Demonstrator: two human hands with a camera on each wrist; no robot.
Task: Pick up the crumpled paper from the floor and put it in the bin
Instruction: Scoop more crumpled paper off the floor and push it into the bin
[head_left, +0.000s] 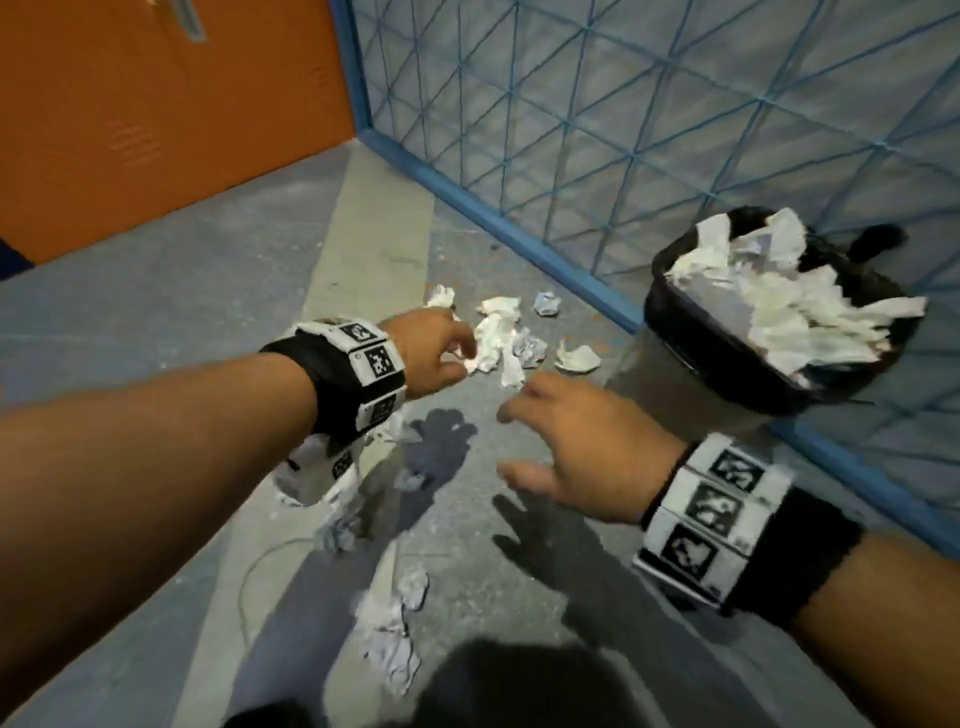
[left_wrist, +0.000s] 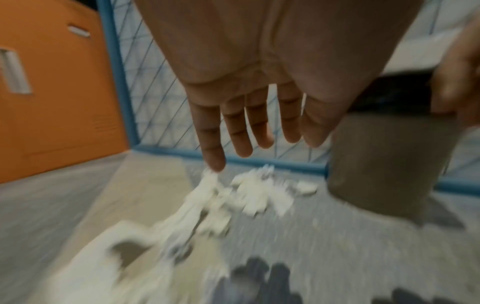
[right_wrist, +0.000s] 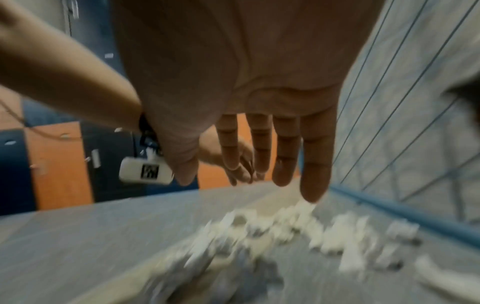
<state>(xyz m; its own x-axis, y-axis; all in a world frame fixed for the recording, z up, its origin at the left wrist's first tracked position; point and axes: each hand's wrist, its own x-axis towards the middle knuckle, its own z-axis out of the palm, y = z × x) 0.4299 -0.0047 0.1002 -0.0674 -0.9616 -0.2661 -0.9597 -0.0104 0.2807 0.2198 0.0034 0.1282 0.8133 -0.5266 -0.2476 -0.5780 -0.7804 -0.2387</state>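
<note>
Several crumpled white papers (head_left: 497, 340) lie on the grey floor beside the bin (head_left: 691, 332), which has a black liner and is heaped with paper. My left hand (head_left: 465, 358) reaches over the left edge of that cluster. In the left wrist view its fingers (left_wrist: 235, 131) are straight and hold nothing above the paper (left_wrist: 257, 193). My right hand (head_left: 519, 441) hovers just short of the cluster, fingers spread and empty. The right wrist view shows its fingers (right_wrist: 285, 156) extended over the blurred papers (right_wrist: 298, 230). More crumpled paper (head_left: 389, 634) lies closer to me.
A blue-framed wire mesh panel (head_left: 623, 130) runs behind the bin and papers. Orange locker doors (head_left: 156, 104) stand at the far left. A thin cable (head_left: 260, 566) curls on the floor under my left arm. A torn white sheet (head_left: 317, 480) lies below my left wrist.
</note>
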